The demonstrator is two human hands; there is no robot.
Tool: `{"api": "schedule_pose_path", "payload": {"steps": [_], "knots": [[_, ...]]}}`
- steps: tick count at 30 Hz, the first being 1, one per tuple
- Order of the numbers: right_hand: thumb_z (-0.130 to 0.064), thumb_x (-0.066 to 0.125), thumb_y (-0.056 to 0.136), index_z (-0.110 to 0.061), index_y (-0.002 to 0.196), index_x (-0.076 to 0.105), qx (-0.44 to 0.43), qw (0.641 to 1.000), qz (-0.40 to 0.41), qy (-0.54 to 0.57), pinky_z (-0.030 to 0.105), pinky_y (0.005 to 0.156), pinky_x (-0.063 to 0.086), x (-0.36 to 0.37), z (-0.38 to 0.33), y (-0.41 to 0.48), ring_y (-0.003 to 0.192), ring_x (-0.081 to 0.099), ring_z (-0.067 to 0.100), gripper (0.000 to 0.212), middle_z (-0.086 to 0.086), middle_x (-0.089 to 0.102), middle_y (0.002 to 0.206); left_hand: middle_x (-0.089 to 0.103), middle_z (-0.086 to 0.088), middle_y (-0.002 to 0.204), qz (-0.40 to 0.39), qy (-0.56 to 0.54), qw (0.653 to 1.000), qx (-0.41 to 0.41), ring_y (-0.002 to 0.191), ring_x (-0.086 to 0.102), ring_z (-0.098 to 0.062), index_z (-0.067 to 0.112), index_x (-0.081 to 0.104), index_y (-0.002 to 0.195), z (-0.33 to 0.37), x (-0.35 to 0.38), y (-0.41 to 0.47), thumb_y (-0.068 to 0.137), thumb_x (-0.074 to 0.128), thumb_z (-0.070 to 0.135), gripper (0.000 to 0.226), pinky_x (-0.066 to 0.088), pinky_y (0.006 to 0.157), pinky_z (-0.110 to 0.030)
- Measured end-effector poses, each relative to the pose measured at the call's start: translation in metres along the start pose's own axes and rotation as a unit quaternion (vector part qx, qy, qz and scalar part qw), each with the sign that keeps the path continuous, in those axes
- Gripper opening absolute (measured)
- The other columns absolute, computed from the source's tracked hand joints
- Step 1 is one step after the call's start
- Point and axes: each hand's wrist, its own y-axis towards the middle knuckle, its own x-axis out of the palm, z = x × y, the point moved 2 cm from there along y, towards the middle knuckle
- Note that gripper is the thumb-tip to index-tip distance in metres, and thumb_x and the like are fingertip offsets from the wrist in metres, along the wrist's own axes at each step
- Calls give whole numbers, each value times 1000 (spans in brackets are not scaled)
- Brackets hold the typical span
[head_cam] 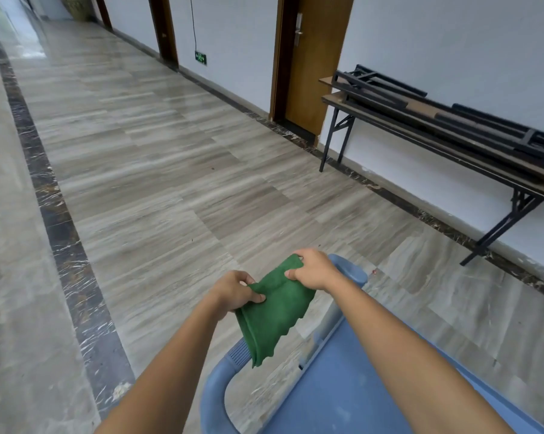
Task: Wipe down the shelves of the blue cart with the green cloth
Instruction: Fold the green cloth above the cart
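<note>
A folded green cloth [273,311] hangs in the air between both hands, above the handle end of the blue cart [336,393]. My left hand [236,292] pinches the cloth's upper left corner. My right hand [314,270] pinches its upper right corner. The cloth's lower edge dangles over the cart's curved blue handle [215,399] without resting on the shelf. The cart's top shelf is flat, blue and dusty-looking, and fills the bottom right of the view. Lower shelves are hidden.
A long corridor with a polished stone floor [158,170] stretches ahead and to the left. Along the right wall stands a folding table [511,180] with another folded table stacked on it. A wooden door [311,61] is beyond it.
</note>
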Motion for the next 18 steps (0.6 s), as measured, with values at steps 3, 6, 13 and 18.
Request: {"api": "schedule_pose_path", "payload": {"steps": [3, 6, 13, 18], "knots": [[-22, 83, 83, -8, 116, 72, 10, 996, -18, 91, 37, 96, 54, -27, 10, -16, 112, 68, 25, 38, 5, 74, 112, 74, -10, 93, -1, 67, 996, 65, 80, 70, -23, 16, 63, 86, 29, -8, -9, 77, 85, 12, 25, 53, 60, -29], [-9, 80, 85, -3, 103, 75, 1, 986, -2, 168, 50, 98, 57, -56, 19, -43, 101, 74, 31, 20, 14, 78, 104, 74, -4, 89, 7, 113, 983, 147, 77, 70, -19, 20, 64, 88, 60, -8, -22, 77, 84, 13, 24, 50, 56, -26], [-16, 78, 89, -10, 97, 71, 0, 988, 92, 123, 50, 98, 55, -122, 38, -140, 97, 73, 24, 12, 7, 77, 96, 75, 14, 73, -55, 205, 926, 311, 72, 71, -5, 28, 76, 81, 124, 15, -64, 78, 86, 19, 14, 53, 64, -20], [-16, 81, 86, -13, 95, 76, 3, 979, 166, 119, 51, 99, 56, -140, 64, -220, 107, 72, 22, 11, -6, 78, 88, 74, 18, 68, -87, 219, 895, 378, 65, 68, 6, 27, 79, 81, 150, 49, -91, 76, 88, 19, 13, 49, 58, -7]]}}
